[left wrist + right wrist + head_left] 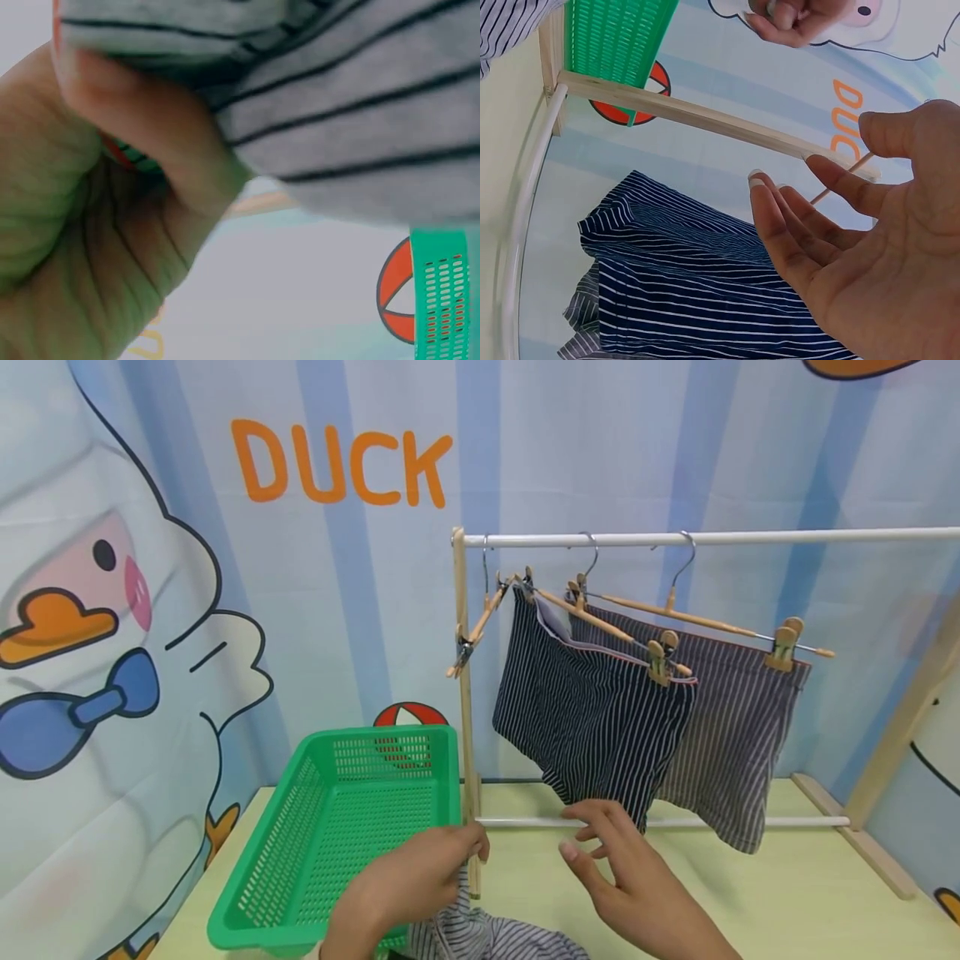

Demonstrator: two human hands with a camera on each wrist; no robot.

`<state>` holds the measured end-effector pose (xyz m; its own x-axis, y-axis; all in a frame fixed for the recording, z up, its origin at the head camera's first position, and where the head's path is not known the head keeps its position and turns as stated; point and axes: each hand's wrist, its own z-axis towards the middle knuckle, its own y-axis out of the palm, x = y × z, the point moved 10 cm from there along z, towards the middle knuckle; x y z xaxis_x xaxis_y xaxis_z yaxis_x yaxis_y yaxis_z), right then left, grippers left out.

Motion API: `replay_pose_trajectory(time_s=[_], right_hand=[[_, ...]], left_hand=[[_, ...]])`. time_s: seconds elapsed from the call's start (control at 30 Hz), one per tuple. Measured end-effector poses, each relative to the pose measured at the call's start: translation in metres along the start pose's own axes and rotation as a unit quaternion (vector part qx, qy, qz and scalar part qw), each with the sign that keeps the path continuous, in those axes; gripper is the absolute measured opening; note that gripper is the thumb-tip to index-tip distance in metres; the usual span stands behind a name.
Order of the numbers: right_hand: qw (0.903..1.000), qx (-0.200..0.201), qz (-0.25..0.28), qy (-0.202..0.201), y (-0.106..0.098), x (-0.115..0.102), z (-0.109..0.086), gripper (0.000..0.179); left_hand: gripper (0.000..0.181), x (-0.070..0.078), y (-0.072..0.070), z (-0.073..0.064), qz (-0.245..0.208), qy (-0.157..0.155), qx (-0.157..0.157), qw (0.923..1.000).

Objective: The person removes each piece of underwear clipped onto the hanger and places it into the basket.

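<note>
Blue-striped cloth (pixel 408 577) printed with DUCK hangs behind a pale surface (pixel 525 877). Near its front, the person's left hand (pixel 412 881) pinches a grey striped garment (pixel 521 939) — bunched beside the near corner of a green basket (pixel 258 937). The right hand (pixel 637 885) is spread, fingers loosely bent, near dark striped shorts (pixel 592 718) clipped to a hanger (pixel 607 625) on a rack (pixel 757 537) — grey striped shorts (pixel 738 735) behind them.
</note>
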<state>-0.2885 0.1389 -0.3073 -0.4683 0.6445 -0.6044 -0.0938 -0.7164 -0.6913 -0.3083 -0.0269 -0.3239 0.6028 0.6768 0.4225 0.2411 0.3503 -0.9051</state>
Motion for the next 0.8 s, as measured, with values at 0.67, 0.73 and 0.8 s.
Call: replay_pose_trajectory(time_s=[0.67, 0.73, 0.8], right_hand=[[0.997, -0.069, 0.029, -0.016, 0.026, -0.004, 0.0, 0.048], [0.9954, -0.089, 0.033, -0.011, 0.031, -0.003, -0.001, 0.055], [0.9931, -0.111, 0.038, 0.0, 0.035, -0.001, -0.002, 0.062]], left_hand=[[0.028, 0.026, -0.032, 0.0, -0.023, 0.09, 0.192, 0.977], [0.022, 0.028, -0.035, -0.001, -0.028, 0.095, 0.206, 0.9735], [0.018, 0.031, -0.037, -0.003, -0.041, 0.101, 0.22, 0.9693]])
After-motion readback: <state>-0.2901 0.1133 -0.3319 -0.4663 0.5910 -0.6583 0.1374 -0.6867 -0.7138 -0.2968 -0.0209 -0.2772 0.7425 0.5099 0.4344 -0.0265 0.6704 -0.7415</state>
